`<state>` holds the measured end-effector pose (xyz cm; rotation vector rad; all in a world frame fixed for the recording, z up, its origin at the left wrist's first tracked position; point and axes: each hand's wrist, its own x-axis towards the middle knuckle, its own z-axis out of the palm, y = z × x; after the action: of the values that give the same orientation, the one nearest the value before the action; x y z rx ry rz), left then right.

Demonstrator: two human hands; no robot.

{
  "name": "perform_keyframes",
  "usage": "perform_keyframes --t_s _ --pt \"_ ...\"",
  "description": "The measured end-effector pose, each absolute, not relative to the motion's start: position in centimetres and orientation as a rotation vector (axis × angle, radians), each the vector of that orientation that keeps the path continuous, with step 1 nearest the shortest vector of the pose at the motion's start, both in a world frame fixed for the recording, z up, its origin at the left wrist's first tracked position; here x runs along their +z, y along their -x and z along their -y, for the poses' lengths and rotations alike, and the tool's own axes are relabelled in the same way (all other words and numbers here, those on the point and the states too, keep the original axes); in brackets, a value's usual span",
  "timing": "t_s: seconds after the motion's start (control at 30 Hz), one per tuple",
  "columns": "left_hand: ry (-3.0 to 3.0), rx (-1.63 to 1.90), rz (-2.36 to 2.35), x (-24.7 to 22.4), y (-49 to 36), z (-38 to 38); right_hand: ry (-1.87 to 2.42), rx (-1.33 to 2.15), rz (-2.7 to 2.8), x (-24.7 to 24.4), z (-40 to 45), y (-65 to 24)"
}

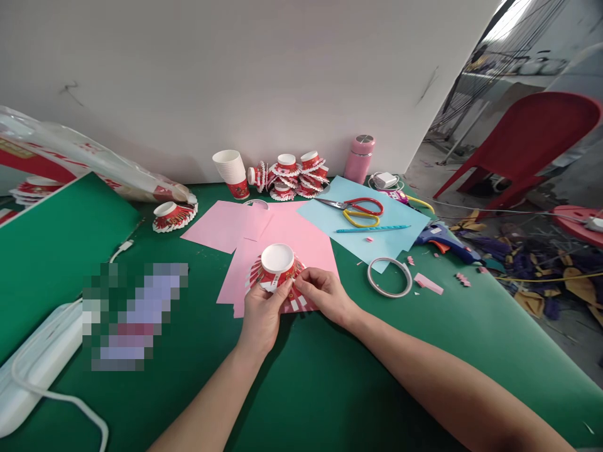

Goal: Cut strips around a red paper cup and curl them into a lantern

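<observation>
A red and white paper cup [277, 258], its side cut into strips that fan outward, stands base up over pink paper [308, 229] in front of me. My left hand [264, 314] pinches the near edge of its strips. My right hand [325, 294] is closed at the same spot, thumb and forefinger pressed together close to the left fingertips. Which strip each hand grips is too small to tell. Light blue paper [325, 210] lies to the right, bearing scissors [360, 210] with red and yellow handles and a blue pencil [373, 230].
Behind stand stacked cups [230, 169], several fanned cups [286, 172] and a pink bottle [360, 157]. A tape roll [389, 277] and a blue glue gun [447, 242] lie right. A power strip [44, 358] sits left; a red chair [532, 144] is beyond the table.
</observation>
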<state>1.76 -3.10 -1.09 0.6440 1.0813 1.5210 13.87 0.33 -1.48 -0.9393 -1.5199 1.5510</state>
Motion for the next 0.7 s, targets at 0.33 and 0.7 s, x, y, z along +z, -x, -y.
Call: perform_keyframes --t_s 0.33,0.7 --pt "-0.654 1.456 -0.999 -0.94 -1.76 3.25 0.957 1.537 1.481 -1.83 -0.42 -13.68" --pt "-0.670 1.467 -1.036 -1.28 -1.77 3.27 0.934 1.540 1.455 -1.96 -0.54 -13.78"
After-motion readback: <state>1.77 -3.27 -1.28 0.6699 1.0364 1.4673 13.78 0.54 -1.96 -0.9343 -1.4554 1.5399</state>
